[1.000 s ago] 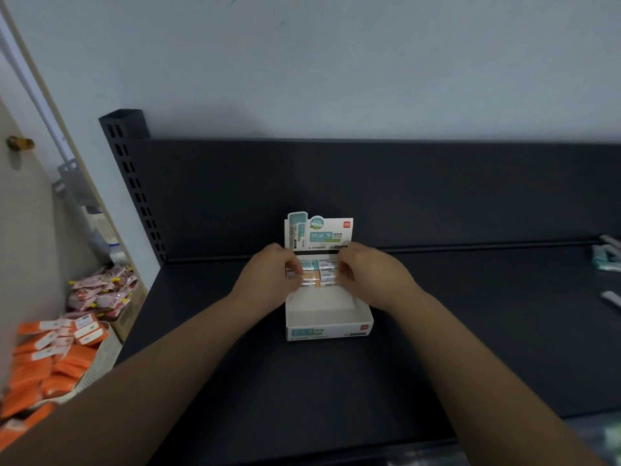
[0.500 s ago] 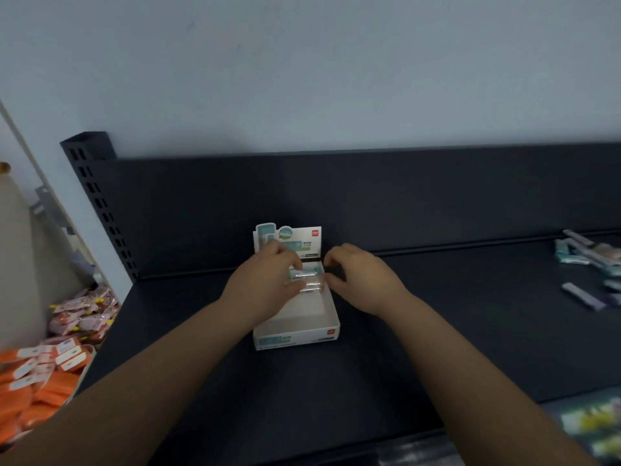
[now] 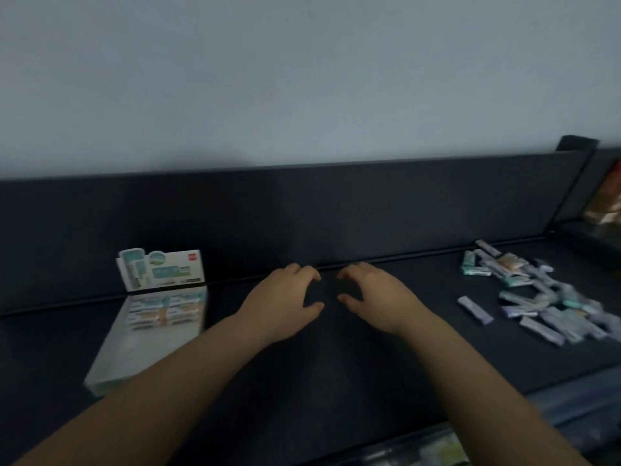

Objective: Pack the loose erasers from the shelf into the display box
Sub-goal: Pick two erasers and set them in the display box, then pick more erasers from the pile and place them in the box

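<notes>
The white display box [image 3: 134,361] sits at the left of the dark shelf, its printed header card standing at the back. Several wrapped erasers [image 3: 164,312] lie in a row inside it at the far end. A pile of loose erasers [image 3: 544,302] in teal, purple and tan wrappers lies on the shelf at the right. My left hand [image 3: 285,304] and my right hand [image 3: 376,297] hover side by side over the bare middle of the shelf, between box and pile. Both have loosely curved fingers and hold nothing.
The dark shelf [image 3: 336,358] has a low back panel [image 3: 302,210] against a pale wall. An upright post [image 3: 571,183] ends it at the right, with orange packets [image 3: 608,206] beyond. The front edge runs along the bottom right.
Both hands let go of the erasers in the box and moved right, away from it. The view swung right, bringing the loose pile into sight.
</notes>
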`<state>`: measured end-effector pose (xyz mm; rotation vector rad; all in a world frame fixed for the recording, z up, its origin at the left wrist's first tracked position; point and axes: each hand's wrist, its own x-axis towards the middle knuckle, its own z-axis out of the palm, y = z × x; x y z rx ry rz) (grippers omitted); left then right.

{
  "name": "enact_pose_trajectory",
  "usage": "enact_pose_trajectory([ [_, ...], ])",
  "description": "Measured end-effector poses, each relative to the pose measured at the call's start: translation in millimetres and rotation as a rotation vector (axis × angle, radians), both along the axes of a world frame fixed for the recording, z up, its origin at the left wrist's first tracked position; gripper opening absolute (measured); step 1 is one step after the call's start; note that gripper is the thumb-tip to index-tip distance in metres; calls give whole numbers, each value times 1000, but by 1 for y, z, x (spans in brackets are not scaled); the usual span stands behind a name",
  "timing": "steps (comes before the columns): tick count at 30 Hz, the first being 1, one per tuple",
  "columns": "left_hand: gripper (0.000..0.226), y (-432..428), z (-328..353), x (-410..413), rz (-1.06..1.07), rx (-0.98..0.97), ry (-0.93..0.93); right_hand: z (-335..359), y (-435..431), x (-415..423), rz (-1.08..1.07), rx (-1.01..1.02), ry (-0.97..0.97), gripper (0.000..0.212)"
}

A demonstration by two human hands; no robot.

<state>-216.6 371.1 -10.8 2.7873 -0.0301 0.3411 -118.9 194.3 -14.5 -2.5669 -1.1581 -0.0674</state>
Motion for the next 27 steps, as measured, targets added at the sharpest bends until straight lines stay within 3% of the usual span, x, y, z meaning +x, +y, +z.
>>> enact_pose_trajectory([
  [13,43,-172,-16,124,-19,-48,74,0,-178,118,-77,-69,23,42],
  [20,40,-238,-13,174,-25,-55,101,-3,-244,182,-225,-7,-10,28],
  [27,36,-289,-16,224,-73,-46,114,-12,-280,220,-326,-188,34,59],
])
